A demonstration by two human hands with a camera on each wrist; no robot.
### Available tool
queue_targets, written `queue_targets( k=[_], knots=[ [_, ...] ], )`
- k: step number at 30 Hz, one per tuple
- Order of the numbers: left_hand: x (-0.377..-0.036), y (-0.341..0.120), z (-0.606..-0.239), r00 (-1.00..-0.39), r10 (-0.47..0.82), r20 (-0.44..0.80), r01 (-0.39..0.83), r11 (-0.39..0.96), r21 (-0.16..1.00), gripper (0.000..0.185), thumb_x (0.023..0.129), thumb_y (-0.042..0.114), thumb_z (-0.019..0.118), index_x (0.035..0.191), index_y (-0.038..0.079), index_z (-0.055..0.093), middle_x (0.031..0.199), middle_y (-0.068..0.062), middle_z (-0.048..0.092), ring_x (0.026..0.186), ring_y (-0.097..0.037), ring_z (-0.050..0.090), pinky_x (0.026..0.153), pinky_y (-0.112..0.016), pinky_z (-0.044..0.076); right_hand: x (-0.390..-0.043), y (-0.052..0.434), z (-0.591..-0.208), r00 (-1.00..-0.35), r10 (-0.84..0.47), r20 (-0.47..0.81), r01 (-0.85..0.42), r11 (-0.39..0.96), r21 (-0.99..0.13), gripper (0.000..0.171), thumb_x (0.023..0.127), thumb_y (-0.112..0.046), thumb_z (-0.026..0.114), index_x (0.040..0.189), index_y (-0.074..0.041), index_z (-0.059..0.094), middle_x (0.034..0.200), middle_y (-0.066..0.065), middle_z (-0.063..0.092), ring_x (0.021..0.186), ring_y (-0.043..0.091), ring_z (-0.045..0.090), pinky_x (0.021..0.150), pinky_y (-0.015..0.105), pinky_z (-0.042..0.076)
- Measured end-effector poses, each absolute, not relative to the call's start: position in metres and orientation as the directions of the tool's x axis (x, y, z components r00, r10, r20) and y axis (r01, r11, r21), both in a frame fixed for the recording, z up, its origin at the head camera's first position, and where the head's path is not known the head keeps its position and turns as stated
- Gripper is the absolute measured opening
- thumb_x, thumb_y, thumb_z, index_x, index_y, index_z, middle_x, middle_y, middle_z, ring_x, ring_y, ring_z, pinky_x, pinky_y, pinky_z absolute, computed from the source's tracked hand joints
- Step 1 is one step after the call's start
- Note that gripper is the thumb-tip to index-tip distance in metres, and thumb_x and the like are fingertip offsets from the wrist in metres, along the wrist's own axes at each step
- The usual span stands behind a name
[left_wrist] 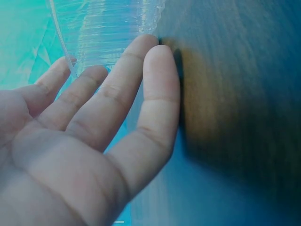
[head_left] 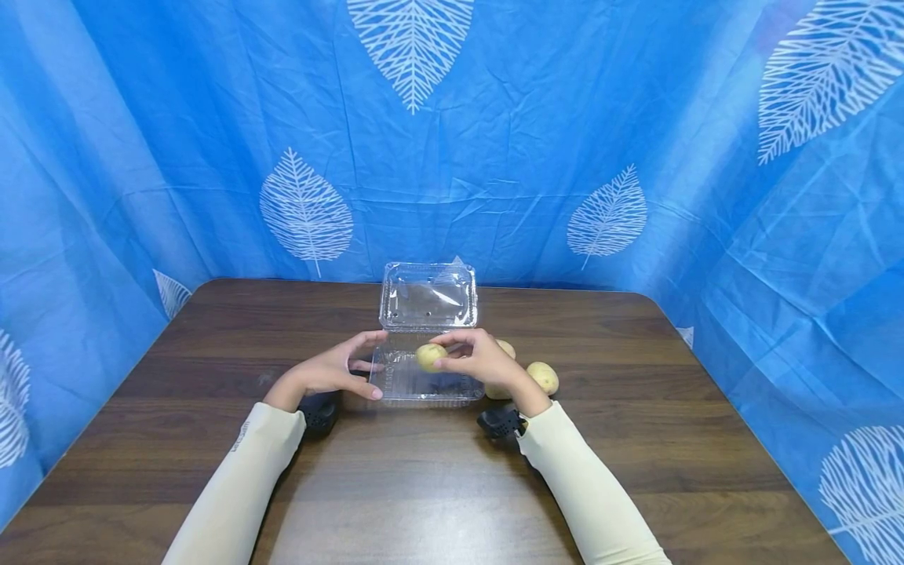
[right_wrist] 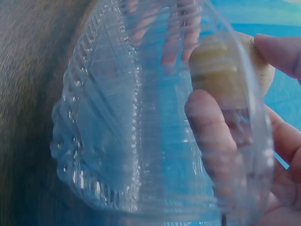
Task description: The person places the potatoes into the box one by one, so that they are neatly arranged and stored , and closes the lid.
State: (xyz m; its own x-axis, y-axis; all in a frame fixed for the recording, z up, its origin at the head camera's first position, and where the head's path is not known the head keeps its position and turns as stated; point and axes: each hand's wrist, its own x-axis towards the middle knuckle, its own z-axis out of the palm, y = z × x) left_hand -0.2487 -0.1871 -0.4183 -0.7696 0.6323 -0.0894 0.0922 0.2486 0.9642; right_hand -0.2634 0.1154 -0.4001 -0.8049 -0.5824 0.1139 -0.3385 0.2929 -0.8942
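A clear plastic clamshell box (head_left: 432, 399) stands on the table with its lid (head_left: 428, 297) raised at the back. Between thumb and fingers, my right hand (head_left: 487, 362) pinches a small pale-yellow potato (head_left: 428, 358) above the box's base. In the right wrist view, that potato (right_wrist: 214, 75) shows partly through the clear box wall (right_wrist: 101, 127). At the box's left side is my left hand (head_left: 328, 370), thumb and fingers spread. The left wrist view shows its extended fingers (left_wrist: 106, 106) against or very near the ribbed plastic wall (left_wrist: 113, 33).
Right of the box lies another potato (head_left: 542, 378). More potatoes (head_left: 505, 348) sit closer to the box, partly hidden behind my right hand and wrist. Black devices (head_left: 501, 422) are at both wrists. A blue leaf-patterned curtain (head_left: 452, 157) surrounds the brown wooden table (head_left: 600, 486).
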Motion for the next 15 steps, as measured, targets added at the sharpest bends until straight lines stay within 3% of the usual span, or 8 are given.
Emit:
queue_targets(
  k=[10,15],
  knots=[
    [-0.248,-0.186,-0.417,-0.773,0.627,-0.1,0.08,0.253,0.964,0.107,0.08,0.015,0.085,0.158,0.006,0.012,0.165,-0.017,0.008,0.139,-0.045,0.039,0.102,-0.053,0.046,-0.262,0.106,-0.401,-0.779,-0.615,0.122,-0.353,0.269,-0.896,0.039,0.088,-0.007,0.074,0.124,0.006,0.064,0.119,0.02,0.067,0.095,0.031,0.069,0.084,0.032,0.056],
    [-0.247,-0.186,-0.418,-0.775,0.623,-0.104,0.081,0.261,0.962,0.107,0.08,0.016,0.085,0.158,0.006,0.012,0.164,-0.019,0.009,0.138,-0.045,0.039,0.102,-0.054,0.045,-0.259,0.1,-0.4,-0.791,-0.606,0.085,-0.316,0.285,-0.905,0.04,0.088,-0.009,0.076,0.124,0.003,0.066,0.118,0.016,0.067,0.094,0.028,0.069,0.083,0.031,0.056]
  ],
)
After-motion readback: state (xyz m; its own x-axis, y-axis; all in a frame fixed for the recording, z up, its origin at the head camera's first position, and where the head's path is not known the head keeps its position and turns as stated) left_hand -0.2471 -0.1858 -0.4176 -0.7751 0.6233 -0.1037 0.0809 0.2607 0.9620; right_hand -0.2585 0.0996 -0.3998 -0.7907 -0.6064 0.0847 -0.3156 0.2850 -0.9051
